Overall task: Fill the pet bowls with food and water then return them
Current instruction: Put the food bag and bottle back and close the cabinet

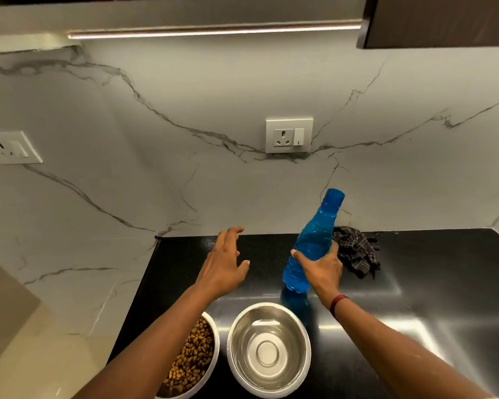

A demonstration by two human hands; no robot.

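Two steel pet bowls stand side by side at the near edge of a black counter point(432, 272). The left bowl point(211, 326) holds brown kibble and my left forearm covers part of it. The right bowl point(268, 349) holds clear water. Behind that bowl, my right hand point(321, 272) grips a blue plastic bottle point(311, 246) around its lower body. The bottle has no cap, leans to the right and sits just above the counter. My left hand point(225, 263) hovers over the counter to the left of the bottle, fingers spread and holding nothing.
A crumpled dark checked cloth point(357, 251) lies against the marble backsplash just right of the bottle. A wall socket point(289, 135) sits above the counter and another socket point(10, 147) on the left wall. The counter's left edge drops to a pale surface.
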